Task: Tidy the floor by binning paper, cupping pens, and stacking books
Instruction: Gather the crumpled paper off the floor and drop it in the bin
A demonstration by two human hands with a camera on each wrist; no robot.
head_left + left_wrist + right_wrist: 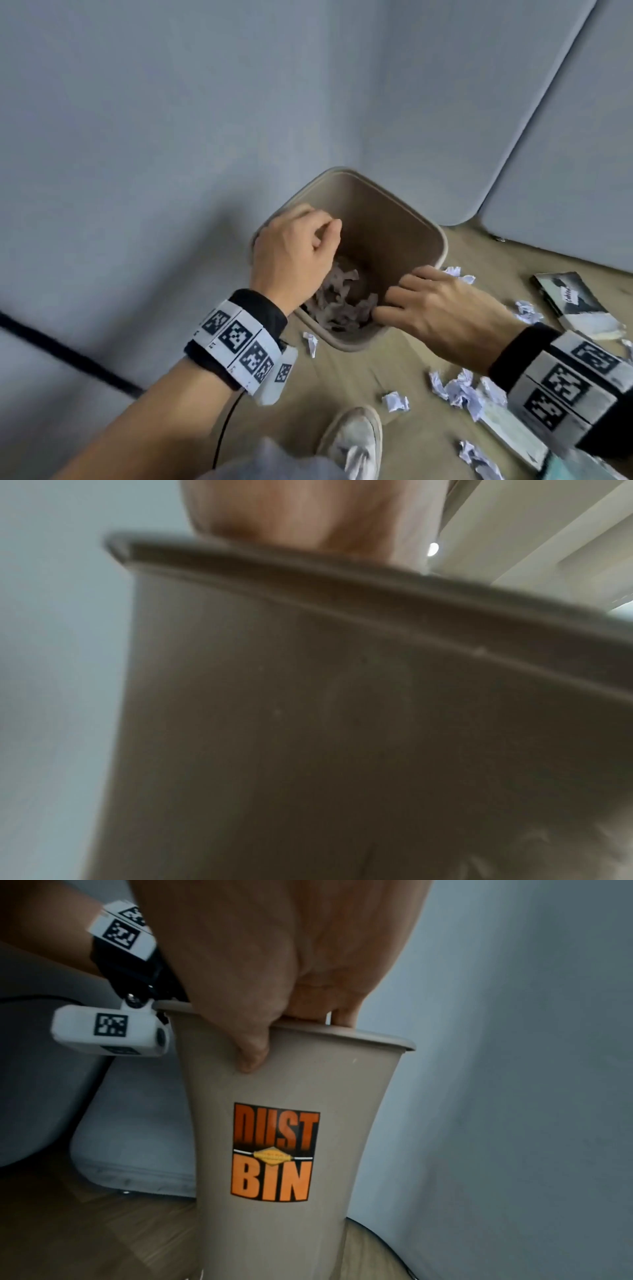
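Note:
The beige dust bin (429,229) stands on the wooden floor in a corner, with crumpled paper (339,303) lying in its bottom. My left hand (301,246) curls over the bin's left rim. My right hand (411,298) grips the near right rim. In the right wrist view the right hand (274,961) has its thumb (253,1053) outside on the bin (349,1085) wall and its fingers over the rim. The left wrist view shows the bin (342,723) wall close up, with the left hand (291,515) above the rim.
Several crumpled paper balls (457,390) lie on the floor right of the bin, one small ball (311,343) to its left. A black-and-white book (575,303) lies at the right, another book (513,435) near my shoe (356,442). Grey wall panels (171,137) close in behind.

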